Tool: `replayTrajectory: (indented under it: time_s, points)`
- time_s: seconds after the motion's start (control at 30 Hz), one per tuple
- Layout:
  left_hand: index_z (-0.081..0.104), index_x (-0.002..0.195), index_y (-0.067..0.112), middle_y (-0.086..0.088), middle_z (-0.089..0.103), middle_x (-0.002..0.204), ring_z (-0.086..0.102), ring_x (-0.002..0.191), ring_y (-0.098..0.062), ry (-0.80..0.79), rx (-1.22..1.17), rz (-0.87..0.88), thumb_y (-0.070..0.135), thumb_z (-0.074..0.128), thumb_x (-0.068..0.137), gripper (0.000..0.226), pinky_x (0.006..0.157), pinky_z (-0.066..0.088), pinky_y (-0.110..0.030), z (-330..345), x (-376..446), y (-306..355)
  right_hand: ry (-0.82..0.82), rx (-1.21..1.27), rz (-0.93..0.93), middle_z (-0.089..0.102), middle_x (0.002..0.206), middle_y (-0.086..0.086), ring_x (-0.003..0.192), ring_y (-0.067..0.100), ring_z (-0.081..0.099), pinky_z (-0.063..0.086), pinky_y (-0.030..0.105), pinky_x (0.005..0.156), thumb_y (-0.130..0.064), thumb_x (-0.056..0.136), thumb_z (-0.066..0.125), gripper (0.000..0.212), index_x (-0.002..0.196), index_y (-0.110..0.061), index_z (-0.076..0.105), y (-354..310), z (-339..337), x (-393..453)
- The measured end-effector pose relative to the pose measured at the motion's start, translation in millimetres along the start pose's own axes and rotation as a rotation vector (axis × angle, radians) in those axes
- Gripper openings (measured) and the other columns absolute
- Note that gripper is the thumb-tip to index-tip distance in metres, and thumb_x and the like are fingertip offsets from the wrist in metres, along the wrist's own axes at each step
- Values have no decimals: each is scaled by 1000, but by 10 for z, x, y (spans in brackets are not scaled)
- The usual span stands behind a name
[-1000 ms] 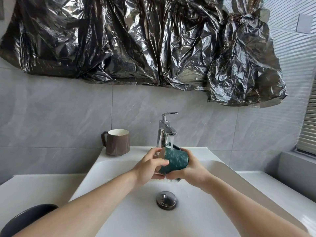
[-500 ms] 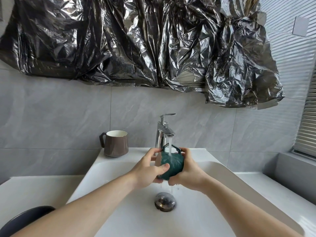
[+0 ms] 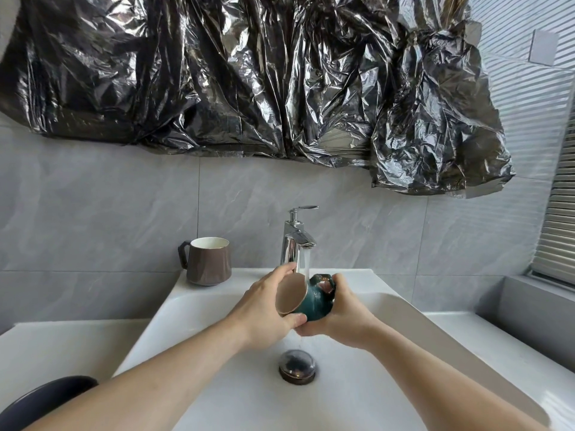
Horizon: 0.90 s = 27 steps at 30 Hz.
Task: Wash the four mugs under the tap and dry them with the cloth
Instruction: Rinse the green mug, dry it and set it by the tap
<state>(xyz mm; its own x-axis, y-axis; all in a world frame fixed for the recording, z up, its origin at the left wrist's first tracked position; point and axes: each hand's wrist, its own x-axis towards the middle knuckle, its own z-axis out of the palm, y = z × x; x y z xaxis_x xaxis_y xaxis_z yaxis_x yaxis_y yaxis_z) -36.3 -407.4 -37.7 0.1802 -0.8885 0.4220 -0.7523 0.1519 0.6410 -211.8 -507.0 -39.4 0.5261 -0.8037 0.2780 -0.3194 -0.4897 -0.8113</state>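
Note:
A dark green mug (image 3: 314, 303) lies on its side under the running chrome tap (image 3: 295, 241), its beige flat end turned to the left. My left hand (image 3: 267, 309) grips that left end, thumb below and fingers over the top. My right hand (image 3: 339, 315) cups the mug's right side, by the handle. Water runs onto the mug and drips off below my hands. A brown mug (image 3: 209, 262) with a white inside stands upright on the basin's back left ledge. I see no cloth.
The white basin (image 3: 193, 306) has a dark drain plug (image 3: 297, 366) at its middle. White counter extends to both sides. A dark round object (image 3: 46, 399) sits at the lower left corner. Crumpled black plastic sheet (image 3: 249, 76) hangs on the grey tiled wall above.
Both hands have turned the green mug under the stream, so its beige end now faces left and the handle has moved to the right side.

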Motion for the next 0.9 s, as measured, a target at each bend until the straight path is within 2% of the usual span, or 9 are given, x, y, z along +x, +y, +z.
replayTrajectory:
  time_s: [0.07,0.23,0.37,0.43,0.47,0.57,0.7,0.8,0.9]
  points:
    - [26,157,48,21,43,159,46,144,-9,16,-17,-2,51,84,68,106,119,42,-39,-1,5,7,20,-28,-7,67,113,3,96,20,72,62,32,76,-21,46,104,86,110,-13,47,5,-8,11]
    - [26,158,43,20,43,159,40,147,-9,39,20,26,40,88,73,106,122,36,-35,20,17,-9,14,-50,-16,72,106,4,88,17,71,61,38,80,-36,38,105,86,107,-16,56,29,-4,22]
    - [25,160,39,21,39,161,33,150,-5,57,51,58,34,88,78,103,123,29,-27,16,3,17,17,-50,-32,71,98,-1,85,17,70,61,32,75,-38,37,104,81,102,-18,60,18,-28,10]
    - [26,159,39,22,43,156,38,147,-4,54,16,50,38,88,74,105,122,33,-30,11,25,7,17,-36,-38,69,90,-11,76,7,66,56,24,68,-41,38,103,76,100,-21,63,2,-46,2]
    - [27,159,38,21,45,153,42,144,-3,55,-14,37,41,88,71,107,121,36,-31,2,36,3,19,-22,-38,69,86,-15,73,4,64,57,24,68,-44,39,102,74,99,-21,65,2,-47,5]
    - [31,156,32,17,50,146,53,133,-8,42,-145,-48,42,90,70,106,114,44,-32,-38,61,-2,20,27,-39,60,67,-24,67,7,60,53,27,65,-52,41,99,68,91,-19,67,5,-29,28]
    - [42,147,31,14,64,132,63,124,-10,-6,-338,-165,56,88,55,105,111,50,-39,-25,83,-11,-7,79,-44,56,61,-19,64,13,60,53,34,65,-46,39,99,62,81,-16,64,-18,3,56]
    - [55,132,28,9,72,120,68,117,-12,-6,-418,-185,47,92,50,92,103,55,-34,-16,107,-32,-34,93,-52,55,62,-17,64,17,59,54,38,66,-41,42,100,65,89,-9,70,-8,17,67]
    - [59,120,34,9,73,112,70,106,-14,21,-370,-146,37,95,45,83,90,59,-31,-35,99,-42,-29,82,-55,46,64,-17,65,17,48,43,33,63,-41,42,101,64,86,-10,66,32,40,76]
